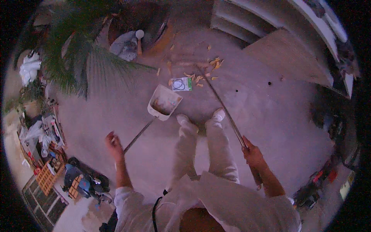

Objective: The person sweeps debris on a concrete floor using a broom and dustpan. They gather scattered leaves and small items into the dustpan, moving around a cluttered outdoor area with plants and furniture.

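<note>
My right hand is wrapped round the long handle of a broom, which slants away to the floor; its head is smeared by motion. Dry yellow leaves or scraps lie scattered around that end. A whitish long-handled dustpan stands in front of my feet, with some debris inside. Its handle runs back to my left wrist and passes out of sight there. My left hand is raised beside it, fingers blurred and partly curled; whether they grip anything is unclear. A flat white and green packet lies beyond the dustpan.
Palm-like green fronds spread over the far left. A round white-topped object stands behind them. Steps and a sloping board are at the far right. Clutter with plastic bags and wooden slats lines the left.
</note>
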Demonstrator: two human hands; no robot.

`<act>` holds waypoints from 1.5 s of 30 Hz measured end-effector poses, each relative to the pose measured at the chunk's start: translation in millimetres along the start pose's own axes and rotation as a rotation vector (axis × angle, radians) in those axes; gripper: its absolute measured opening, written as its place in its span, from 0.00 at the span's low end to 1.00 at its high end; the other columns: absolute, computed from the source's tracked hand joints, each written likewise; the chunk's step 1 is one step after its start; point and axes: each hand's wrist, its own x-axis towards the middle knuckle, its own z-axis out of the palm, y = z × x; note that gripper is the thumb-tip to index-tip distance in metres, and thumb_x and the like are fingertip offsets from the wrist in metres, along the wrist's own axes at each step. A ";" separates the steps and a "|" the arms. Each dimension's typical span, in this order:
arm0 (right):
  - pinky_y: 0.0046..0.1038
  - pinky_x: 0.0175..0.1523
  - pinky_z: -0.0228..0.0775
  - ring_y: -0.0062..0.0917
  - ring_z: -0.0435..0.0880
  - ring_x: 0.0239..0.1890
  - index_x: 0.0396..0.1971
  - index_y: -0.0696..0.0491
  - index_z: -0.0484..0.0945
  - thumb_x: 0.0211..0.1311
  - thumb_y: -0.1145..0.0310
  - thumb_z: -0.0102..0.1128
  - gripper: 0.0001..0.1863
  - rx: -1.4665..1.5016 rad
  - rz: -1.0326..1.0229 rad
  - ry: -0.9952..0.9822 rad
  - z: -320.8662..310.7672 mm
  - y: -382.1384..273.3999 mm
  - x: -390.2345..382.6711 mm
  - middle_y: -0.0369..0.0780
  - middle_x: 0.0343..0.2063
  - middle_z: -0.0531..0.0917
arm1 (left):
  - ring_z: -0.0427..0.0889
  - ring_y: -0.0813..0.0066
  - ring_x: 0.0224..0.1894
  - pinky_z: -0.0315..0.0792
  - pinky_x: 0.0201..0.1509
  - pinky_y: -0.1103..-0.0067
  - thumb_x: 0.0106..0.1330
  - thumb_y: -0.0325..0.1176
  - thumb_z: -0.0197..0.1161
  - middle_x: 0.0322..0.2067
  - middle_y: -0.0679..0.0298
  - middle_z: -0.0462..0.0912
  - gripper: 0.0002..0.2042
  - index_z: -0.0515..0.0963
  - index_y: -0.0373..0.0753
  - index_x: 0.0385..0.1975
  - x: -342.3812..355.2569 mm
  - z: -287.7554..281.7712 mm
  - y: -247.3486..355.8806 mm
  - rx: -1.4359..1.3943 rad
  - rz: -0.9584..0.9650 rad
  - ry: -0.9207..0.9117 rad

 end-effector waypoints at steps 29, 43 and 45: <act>0.25 0.20 0.59 0.23 0.69 0.16 0.22 0.53 0.69 0.50 0.62 0.43 0.10 0.304 0.660 0.387 61.0 283.4 202.9 0.38 0.14 0.71 | 0.62 0.58 0.41 0.60 0.44 0.69 0.31 0.46 0.65 0.36 0.54 0.65 0.31 0.65 0.38 0.37 67.7 557.1 -144.6 0.459 -0.438 0.039; 0.33 0.17 0.58 0.35 0.70 0.13 0.18 0.54 0.68 0.46 0.62 0.49 0.11 -0.427 0.271 0.453 32.2 225.0 113.4 0.44 0.11 0.71 | 0.73 0.63 0.24 0.66 0.30 0.75 0.42 0.29 0.57 0.23 0.57 0.74 0.08 0.69 0.35 0.22 52.9 474.6 -153.2 -0.361 -0.336 0.031; 0.33 0.17 0.59 0.36 0.70 0.13 0.17 0.54 0.68 0.45 0.60 0.50 0.12 -0.391 0.243 0.439 21.1 198.7 81.3 0.44 0.11 0.72 | 0.73 0.62 0.24 0.66 0.30 0.74 0.43 0.30 0.56 0.23 0.57 0.74 0.08 0.69 0.36 0.23 43.9 438.0 -140.8 -0.122 -0.420 -0.037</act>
